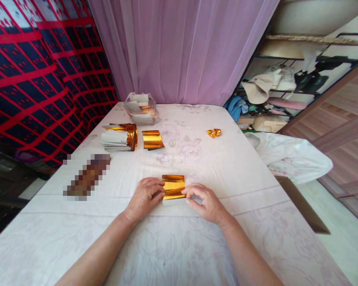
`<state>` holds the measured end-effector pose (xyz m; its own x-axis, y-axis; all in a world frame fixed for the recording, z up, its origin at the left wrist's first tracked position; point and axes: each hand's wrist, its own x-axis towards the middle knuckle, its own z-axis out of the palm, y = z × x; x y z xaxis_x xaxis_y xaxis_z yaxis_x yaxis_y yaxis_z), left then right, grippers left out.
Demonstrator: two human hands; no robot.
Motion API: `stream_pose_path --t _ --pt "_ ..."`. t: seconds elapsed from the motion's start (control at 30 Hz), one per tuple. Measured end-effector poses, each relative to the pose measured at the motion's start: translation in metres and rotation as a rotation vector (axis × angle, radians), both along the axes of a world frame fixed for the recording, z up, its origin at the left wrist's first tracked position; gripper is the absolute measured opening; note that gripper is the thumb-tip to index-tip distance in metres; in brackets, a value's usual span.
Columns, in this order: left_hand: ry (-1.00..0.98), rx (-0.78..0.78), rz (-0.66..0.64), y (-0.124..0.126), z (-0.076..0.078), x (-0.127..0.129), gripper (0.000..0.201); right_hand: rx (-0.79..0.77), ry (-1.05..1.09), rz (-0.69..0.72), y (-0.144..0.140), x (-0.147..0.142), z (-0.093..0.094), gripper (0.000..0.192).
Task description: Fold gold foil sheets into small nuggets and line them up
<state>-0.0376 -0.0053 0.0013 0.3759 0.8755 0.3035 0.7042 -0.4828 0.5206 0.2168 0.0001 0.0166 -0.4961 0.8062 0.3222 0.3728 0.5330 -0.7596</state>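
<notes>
A sheet of gold foil paper [173, 186] lies in front of me, its surface curved and a pale strip showing along its near edge. My left hand [147, 196] is closed at the sheet's left edge, thumb and fingertips against it. At the right edge, the curled fingers of my right hand [204, 201] touch the foil, with the thumb just below near the corner. Farther off lie a few more gold foil sheets [152, 140] and, beside them, a thick stack of such paper [119, 137] with grey-white backs. Small folded gold foil pieces [214, 133] sit at the far right.
A clear plastic bag [141, 109] of more paper stands at the back left of the cloth-covered table [191, 242]. A blurred-out brown item [88, 175] lies on the left. Past the right edge are a shelf rack [286, 93] and a white plastic bag [295, 157].
</notes>
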Motion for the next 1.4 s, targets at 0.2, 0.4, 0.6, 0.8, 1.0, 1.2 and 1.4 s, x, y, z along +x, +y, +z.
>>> stream_pose_path --t 0.2,0.4,0.6,0.8,1.0,1.2,1.4 --pt "0.058 -0.011 0.011 -0.002 0.001 0.001 0.015 0.018 -0.028 -0.008 0.000 0.000 0.002 0.008" --pt "0.067 -0.002 0.034 -0.002 0.004 0.003 0.013 0.035 -0.016 0.001 -0.001 0.000 0.001 0.009" --pt "-0.059 -0.045 0.035 -0.003 0.007 0.005 0.009 0.077 -0.009 -0.015 0.000 0.001 0.001 0.007" --pt "-0.030 -0.050 0.180 0.002 0.003 0.009 0.015 0.117 -0.062 -0.033 0.002 0.000 -0.009 0.011" --pt "0.079 -0.051 0.261 0.001 0.005 0.013 0.005 0.161 -0.127 -0.079 0.003 -0.002 -0.022 0.012" --pt "0.133 -0.055 0.186 0.001 0.004 0.013 0.005 0.176 -0.142 -0.091 0.002 -0.002 -0.019 0.008" --pt "0.143 -0.052 0.124 0.000 0.002 0.012 0.016 0.244 -0.161 -0.015 0.001 -0.002 -0.009 0.004"
